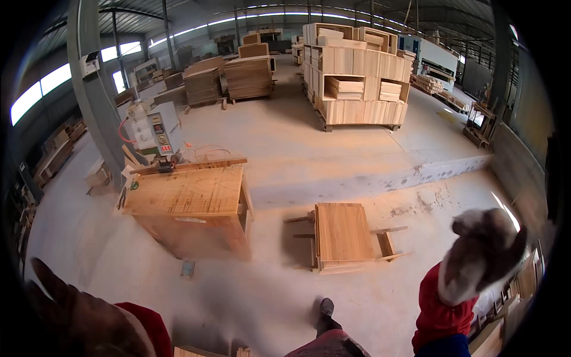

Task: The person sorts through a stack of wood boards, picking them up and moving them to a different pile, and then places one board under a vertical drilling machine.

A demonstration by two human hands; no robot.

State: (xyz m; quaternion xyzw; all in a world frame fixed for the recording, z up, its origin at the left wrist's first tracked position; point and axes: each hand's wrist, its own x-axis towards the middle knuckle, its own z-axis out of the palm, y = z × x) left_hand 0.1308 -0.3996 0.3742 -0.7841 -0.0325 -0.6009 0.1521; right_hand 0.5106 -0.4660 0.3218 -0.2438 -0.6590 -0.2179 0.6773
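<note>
Both my hands wear dark, soiled work gloves below red sleeves. Down in the lower left corner, my left hand point(77, 315) is open, with its fingers stretched out and nothing visible in them. My right hand point(485, 253) is raised at the right side, its fingers loosely bent and apart, slightly blurred, with no object seen in it. Neither hand touches anything that I can see. Between them, farther off, a stack of flat wooden panels point(344, 231) rests on a low wooden support on the floor.
A wooden worktable point(184, 193) with a machine point(153, 131) behind it stands at left. Beyond a floor step point(369, 184) are stacked wooden cabinets point(363, 74) and piled boards point(247, 77). A steel column point(95, 89) rises at left. Boards point(491, 339) lie near my right arm.
</note>
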